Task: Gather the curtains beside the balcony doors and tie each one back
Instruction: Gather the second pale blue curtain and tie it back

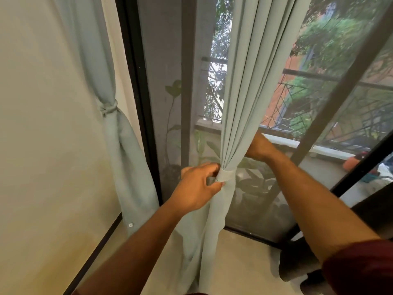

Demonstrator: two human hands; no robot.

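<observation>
Against the wall at far left hangs the tied curtain [119,133], already cinched by its own band [108,108], so that half looks done. Toward the middle, the left hand [197,186] pinches the tie-back strip [224,176] between thumb and curled fingers, probably to keep the wrap snug around the gathered curtain [244,92]. Behind those folds, the right hand [258,149] reaches round the bunch (its fingers are hidden, so its grip cannot be told), likely bringing the strip around.
</observation>
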